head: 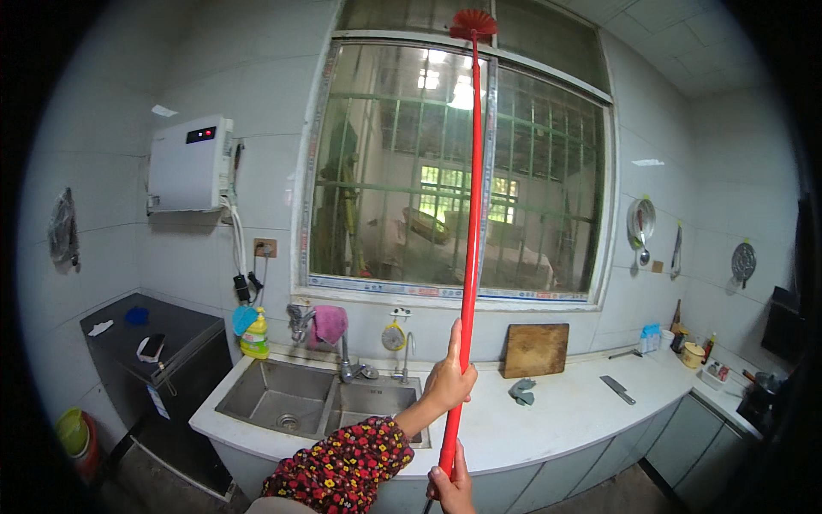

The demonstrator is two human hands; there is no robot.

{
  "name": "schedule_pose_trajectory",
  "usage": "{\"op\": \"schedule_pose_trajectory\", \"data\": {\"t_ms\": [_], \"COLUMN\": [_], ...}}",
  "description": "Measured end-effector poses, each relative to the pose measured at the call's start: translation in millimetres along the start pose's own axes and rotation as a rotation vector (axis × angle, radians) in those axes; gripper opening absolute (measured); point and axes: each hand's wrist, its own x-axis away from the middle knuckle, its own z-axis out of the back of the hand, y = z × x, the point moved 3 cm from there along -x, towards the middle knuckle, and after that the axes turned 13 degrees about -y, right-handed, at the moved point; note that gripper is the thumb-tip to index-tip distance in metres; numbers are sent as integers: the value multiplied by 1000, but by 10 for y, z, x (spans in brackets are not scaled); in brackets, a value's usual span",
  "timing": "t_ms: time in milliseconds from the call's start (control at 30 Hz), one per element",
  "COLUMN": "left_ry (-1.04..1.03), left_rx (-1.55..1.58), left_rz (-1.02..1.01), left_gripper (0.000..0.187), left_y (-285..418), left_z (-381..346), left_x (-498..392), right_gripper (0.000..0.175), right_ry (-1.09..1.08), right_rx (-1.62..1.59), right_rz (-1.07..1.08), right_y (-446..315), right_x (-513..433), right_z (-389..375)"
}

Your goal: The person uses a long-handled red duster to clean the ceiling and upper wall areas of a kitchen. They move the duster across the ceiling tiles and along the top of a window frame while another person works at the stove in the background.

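A long red pole rises almost upright through the middle of the view. Its red round bristle brush head is up at the top bar of the sliding window; I cannot tell whether it touches. Partway along the pole, my left hand is wrapped around it, the forearm in a flowered sleeve cover. Lower down, my right hand grips the pole near its bottom end, partly cut off by the picture's edge.
Below the window, the white countertop holds a double steel sink, a wooden cutting board, a grey cloth and a cleaver. A white water heater hangs at left above a black fridge. Utensils hang at right.
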Motion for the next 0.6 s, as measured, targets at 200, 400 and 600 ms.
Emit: {"op": "schedule_pose_trajectory", "data": {"t_ms": [200,400,600], "left_ry": [79,154,196], "left_rx": [-11,-49,-43], "left_rz": [74,142,94], "left_gripper": [83,84,84], "left_y": [31,-61,-12], "left_z": [502,872,1081], "left_x": [282,737,950], "right_gripper": [65,66,66], "right_ry": [-155,-229,-274], "right_rx": [78,121,82], "right_rz": [44,101,82], "right_y": [-70,259,286], "right_x": [-97,-2,54], "right_z": [-391,-738,-1038]}}
